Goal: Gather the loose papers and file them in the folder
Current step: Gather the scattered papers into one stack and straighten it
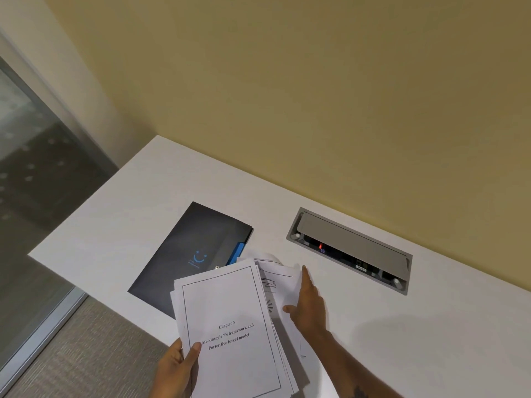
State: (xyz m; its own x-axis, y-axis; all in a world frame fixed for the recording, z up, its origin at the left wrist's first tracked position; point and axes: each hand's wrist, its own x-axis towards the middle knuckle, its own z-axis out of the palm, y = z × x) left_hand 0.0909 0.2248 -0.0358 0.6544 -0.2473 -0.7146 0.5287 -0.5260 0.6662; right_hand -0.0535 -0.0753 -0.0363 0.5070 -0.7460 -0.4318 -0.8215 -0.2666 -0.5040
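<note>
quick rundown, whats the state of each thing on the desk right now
dark folder with blue logo: closed, flat on the white desk
stack of white printed papers: fanned out, not filed
left hand: gripping the stack's lower corner
right hand: fingers extended, resting on the sheets
grey desk power box: lid open

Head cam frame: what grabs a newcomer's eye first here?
The stack of papers at bottom centre, topped by a "Chapter 3" title page, pinched by the left hand at its lower left while the right hand reaches over sheets lying on the white table. Behind them lies a dark folder, closed, with a blue logo. To the right, a grey cable box is sunk in the table, its lid raised over a red light.
</note>
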